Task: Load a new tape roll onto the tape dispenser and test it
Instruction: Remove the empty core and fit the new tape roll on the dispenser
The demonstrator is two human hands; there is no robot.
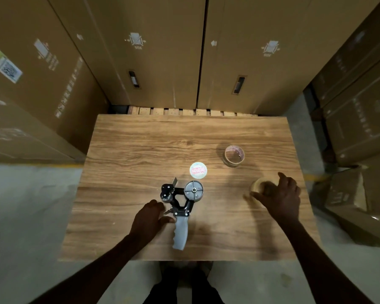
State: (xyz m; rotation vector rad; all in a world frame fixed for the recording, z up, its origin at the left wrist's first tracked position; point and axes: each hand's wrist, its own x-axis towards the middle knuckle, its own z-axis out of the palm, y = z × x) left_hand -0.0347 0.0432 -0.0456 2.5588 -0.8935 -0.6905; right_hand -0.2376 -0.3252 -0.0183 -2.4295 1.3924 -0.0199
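Observation:
A hand-held tape dispenser (180,207) lies flat on the wooden table (154,139), its grey handle toward me and its grey spool hub bare. My left hand (151,218) rests on the table against the handle's left side, the thumb touching the top of the handle. To the right, my right hand (281,198) curls over a brown tape roll (258,186), fingers around its rim. A thin, nearly empty cardboard core (234,155) stands farther back on the right. A round white disc with red print (198,170) lies just beyond the dispenser.
Tall cardboard boxes (158,51) wall in the far side and the left of the table. More boxes (360,119) are stacked on the right, some low on the floor. A wooden pallet edge (184,111) shows behind the table. Grey floor surrounds it.

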